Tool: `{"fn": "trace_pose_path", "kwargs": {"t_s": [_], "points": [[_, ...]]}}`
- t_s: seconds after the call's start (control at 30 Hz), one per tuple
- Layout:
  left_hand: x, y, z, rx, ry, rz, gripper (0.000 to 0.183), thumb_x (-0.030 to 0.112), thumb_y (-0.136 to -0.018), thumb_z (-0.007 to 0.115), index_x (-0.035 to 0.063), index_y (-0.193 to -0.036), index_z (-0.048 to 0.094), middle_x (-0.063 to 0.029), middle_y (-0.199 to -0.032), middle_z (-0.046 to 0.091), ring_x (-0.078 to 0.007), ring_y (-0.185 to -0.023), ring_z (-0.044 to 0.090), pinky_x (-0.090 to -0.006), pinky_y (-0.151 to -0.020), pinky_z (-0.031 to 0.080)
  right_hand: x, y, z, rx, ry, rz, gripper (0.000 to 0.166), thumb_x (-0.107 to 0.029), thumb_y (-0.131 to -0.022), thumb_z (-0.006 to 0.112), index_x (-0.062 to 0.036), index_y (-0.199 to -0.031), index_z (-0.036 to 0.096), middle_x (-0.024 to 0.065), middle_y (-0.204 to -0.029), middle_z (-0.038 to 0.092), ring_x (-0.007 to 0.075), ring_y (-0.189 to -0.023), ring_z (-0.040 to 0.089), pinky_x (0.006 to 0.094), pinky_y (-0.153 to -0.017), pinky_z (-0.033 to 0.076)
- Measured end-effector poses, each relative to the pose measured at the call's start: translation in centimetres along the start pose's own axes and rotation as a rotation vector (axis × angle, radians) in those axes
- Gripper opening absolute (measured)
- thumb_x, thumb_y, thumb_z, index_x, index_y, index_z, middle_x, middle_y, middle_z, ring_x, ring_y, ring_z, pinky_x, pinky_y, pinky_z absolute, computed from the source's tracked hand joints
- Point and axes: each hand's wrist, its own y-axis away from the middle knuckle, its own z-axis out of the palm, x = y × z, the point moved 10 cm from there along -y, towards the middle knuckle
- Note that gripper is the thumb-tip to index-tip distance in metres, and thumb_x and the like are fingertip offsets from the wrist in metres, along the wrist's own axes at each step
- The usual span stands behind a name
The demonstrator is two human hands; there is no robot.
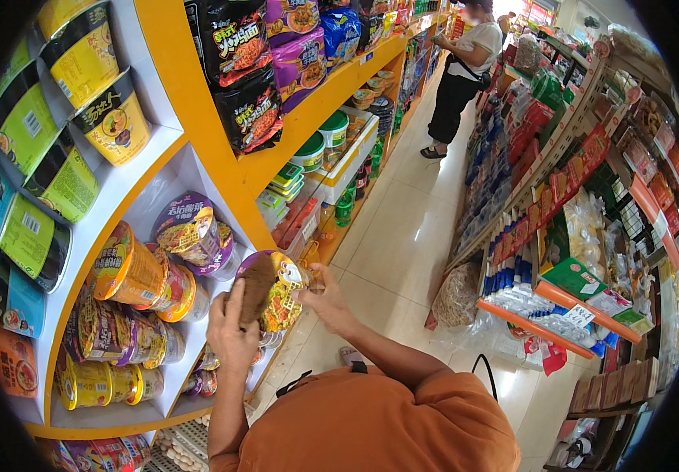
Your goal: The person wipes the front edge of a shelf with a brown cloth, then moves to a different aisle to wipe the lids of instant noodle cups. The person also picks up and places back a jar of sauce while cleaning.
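Observation:
A purple instant noodle cup (282,302) with a noodle picture and a cartoon figure on it is held up in front of the shelves. My right hand (328,301) grips it at its right edge. Between my left hand (234,330) and the cup is a brown cloth (258,284), pressed flat over the cup's left part. Just behind, on a white shelf (165,158) with a yellow edge, lie more cups: a purple one (189,233), an orange one (122,268) and a yellow one (82,383).
Yellow and green noodle cups (50,177) fill the upper left shelf. Noodle packets (245,53) hang over plastic tubs (310,150). A tiled aisle (383,236) runs ahead, where a person (463,76) stands. Packed racks (575,277) line the right side. Eggs in trays (180,448) sit low down.

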Motion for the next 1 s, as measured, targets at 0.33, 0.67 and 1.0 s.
{"fn": "trace_pose_path", "kwargs": {"t_s": [0.33,0.67,1.0], "points": [[-2.8,0.0,-3.6,0.177,0.108,-0.109,0.066,-0.008,-0.056,0.052,0.0092,-0.119,0.051,-0.0178,-0.099,0.052,-0.0314,-0.09,0.055,-0.0363,-0.077,0.045,-0.9,-0.5,-1.4,0.057,0.06,-0.003,0.069,-0.015,-0.066,0.067,-0.0005,-0.122,0.029,0.0094,-0.093,0.046,0.0156,-0.084,0.049,0.0277,-0.071,0.041],[1.1,1.3,0.5,-0.091,-0.061,0.154,0.064,-0.009,-0.049,0.061,0.0185,-0.107,0.06,-0.0167,-0.095,0.054,-0.0314,-0.081,0.054,-0.0374,-0.069,0.046,-1.2,-1.0,-3.2,0.129,0.085,0.01,0.071,-0.013,-0.065,0.068,0.0008,-0.123,0.029,0.0097,-0.095,0.045,0.0168,-0.084,0.049,0.0277,-0.071,0.042],[1.6,-0.4,-2.6,0.093,-0.029,0.047,0.066,-0.006,-0.05,0.064,0.015,-0.112,0.056,-0.0159,-0.095,0.052,-0.0321,-0.084,0.053,-0.038,-0.073,0.044,-0.2,-0.7,-2.0,-0.009,0.145,0.027,0.072,-0.014,-0.065,0.07,0.0002,-0.123,0.03,0.0095,-0.099,0.045,0.0162,-0.09,0.048,0.0283,-0.076,0.041]]}}
